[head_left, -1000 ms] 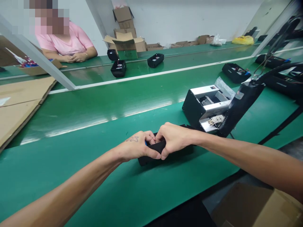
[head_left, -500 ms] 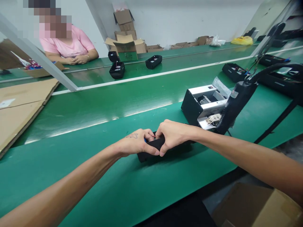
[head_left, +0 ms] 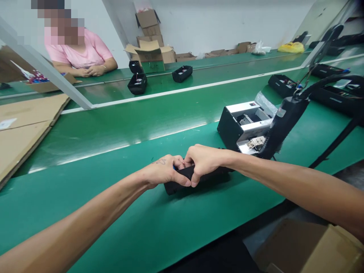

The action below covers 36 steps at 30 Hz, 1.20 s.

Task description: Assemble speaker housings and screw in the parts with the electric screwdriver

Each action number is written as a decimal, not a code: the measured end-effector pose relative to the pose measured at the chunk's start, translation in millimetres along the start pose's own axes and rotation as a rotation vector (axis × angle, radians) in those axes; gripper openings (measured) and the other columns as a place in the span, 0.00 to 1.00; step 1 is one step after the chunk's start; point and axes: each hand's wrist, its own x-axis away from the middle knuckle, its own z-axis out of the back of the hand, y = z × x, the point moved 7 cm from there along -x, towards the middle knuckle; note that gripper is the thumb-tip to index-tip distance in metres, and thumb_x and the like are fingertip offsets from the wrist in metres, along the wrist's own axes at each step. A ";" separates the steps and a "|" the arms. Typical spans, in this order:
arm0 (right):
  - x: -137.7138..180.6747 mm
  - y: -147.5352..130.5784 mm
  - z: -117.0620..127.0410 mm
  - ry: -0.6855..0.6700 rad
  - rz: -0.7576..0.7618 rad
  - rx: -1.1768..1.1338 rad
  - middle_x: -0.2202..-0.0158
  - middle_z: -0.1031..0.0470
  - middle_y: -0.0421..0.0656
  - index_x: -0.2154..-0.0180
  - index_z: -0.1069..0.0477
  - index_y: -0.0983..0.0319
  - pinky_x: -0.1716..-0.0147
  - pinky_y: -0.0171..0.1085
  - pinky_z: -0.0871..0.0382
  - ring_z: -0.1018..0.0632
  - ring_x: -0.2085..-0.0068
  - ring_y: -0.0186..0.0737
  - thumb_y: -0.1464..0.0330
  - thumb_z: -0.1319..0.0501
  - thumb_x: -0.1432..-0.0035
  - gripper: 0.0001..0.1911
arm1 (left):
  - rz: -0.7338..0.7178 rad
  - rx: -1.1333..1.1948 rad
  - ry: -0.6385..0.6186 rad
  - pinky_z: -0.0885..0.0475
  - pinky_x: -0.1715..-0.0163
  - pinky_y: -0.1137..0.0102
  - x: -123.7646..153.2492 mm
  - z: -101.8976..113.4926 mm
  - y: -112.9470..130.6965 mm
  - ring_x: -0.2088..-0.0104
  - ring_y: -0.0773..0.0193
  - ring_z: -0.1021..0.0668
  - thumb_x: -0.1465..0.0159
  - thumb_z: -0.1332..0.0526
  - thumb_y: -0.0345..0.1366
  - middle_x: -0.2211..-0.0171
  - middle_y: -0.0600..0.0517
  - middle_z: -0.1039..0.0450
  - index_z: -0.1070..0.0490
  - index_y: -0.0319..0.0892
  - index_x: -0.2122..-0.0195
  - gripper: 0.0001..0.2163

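A low black plastic housing (head_left: 182, 185) lies on the near green bench (head_left: 142, 223). My left hand (head_left: 163, 171) is closed on its left end, thumb along the front wall, fingers curled over the top edge. My right hand (head_left: 205, 161) grips the same edge from the right, its fingertips meeting the left hand's. A bit of blue shows between the fingers. Most of the housing's inside is hidden by both hands.
A black and silver machine (head_left: 244, 127) with a black hanging power tool (head_left: 280, 127) stands just right of my hands. Black housings (head_left: 137, 84) ride the far belt. A person in pink (head_left: 78, 53) sits opposite. Cardboard sheets (head_left: 25, 125) lie left, a carton (head_left: 321, 246) lower right.
My hands stay clasped on the housing, drawing slightly closer together. The black housings on the far belt have drifted left.
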 end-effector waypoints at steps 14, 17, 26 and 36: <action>16.8 -9.0 0.5 0.095 0.095 0.124 0.81 0.33 0.31 0.76 0.27 0.60 0.79 0.36 0.44 0.31 0.77 0.33 0.61 0.19 0.55 0.19 | -0.094 -0.082 0.051 0.34 0.64 0.68 6.0 -2.7 2.3 0.62 0.62 0.27 0.52 0.23 0.46 0.62 0.57 0.28 0.26 0.44 0.79 0.16; 47.9 -16.5 19.8 0.307 0.153 0.013 0.69 0.18 0.36 0.62 0.17 0.60 0.70 0.33 0.30 0.19 0.68 0.38 0.69 0.22 0.48 0.11 | -0.130 -0.152 0.103 0.31 0.59 0.65 11.8 -5.7 3.7 0.60 0.59 0.25 0.52 0.22 0.45 0.61 0.56 0.28 0.26 0.44 0.79 0.15; 234.7 27.2 1.7 1.824 0.111 0.201 0.35 0.30 0.50 0.36 0.26 0.55 0.39 0.58 0.29 0.27 0.36 0.61 0.67 0.28 0.36 0.28 | -0.554 -0.544 0.560 0.39 0.40 0.36 56.1 -64.1 -10.5 0.34 0.34 0.33 0.49 0.27 0.27 0.59 0.53 0.21 0.19 0.51 0.70 0.10; 226.2 114.1 18.2 1.773 -0.273 -0.135 0.65 0.19 0.45 0.56 0.27 0.59 0.62 0.49 0.22 0.19 0.66 0.51 0.52 0.23 0.46 0.25 | -0.677 -0.684 0.648 0.40 0.38 0.39 64.2 -73.4 -16.3 0.32 0.39 0.35 0.42 0.30 0.29 0.57 0.52 0.22 0.22 0.50 0.66 0.07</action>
